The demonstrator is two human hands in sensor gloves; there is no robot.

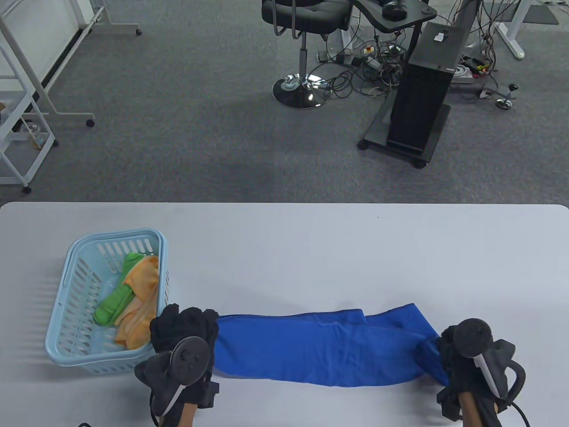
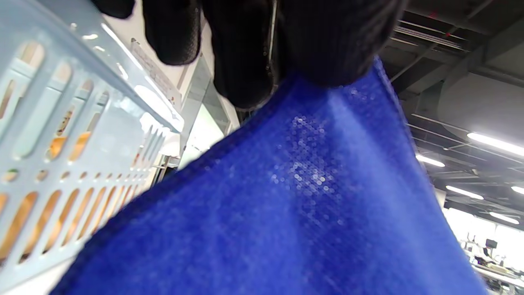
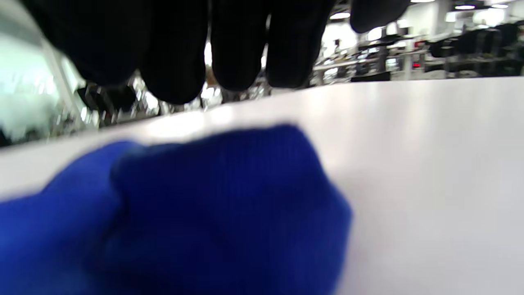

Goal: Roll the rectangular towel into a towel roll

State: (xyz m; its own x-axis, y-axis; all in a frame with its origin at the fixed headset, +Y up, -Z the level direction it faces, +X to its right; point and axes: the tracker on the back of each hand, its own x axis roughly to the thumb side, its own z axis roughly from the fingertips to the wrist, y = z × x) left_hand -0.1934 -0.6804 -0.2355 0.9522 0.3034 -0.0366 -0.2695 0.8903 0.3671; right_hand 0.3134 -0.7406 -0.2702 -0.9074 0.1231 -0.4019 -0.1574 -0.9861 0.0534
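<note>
Table view: towel (image 1: 320, 351) stretched nine-to-three on worktop (image 1: 311, 249), left hand (image 1: 186, 331) and right hand (image 1: 453, 356) gripping ends; still laying flat, probably; rolling next.

The blue towel (image 1: 320, 347) lies stretched in a long, folded band across the near part of the table, not yet rolled. Its left end sits under the fingers (image 1: 186, 322) of the left hand (image 1: 184, 338); its right end narrows into a bunched corner at the right hand (image 1: 462, 356), just below those fingertips (image 3: 237, 61).
</note>
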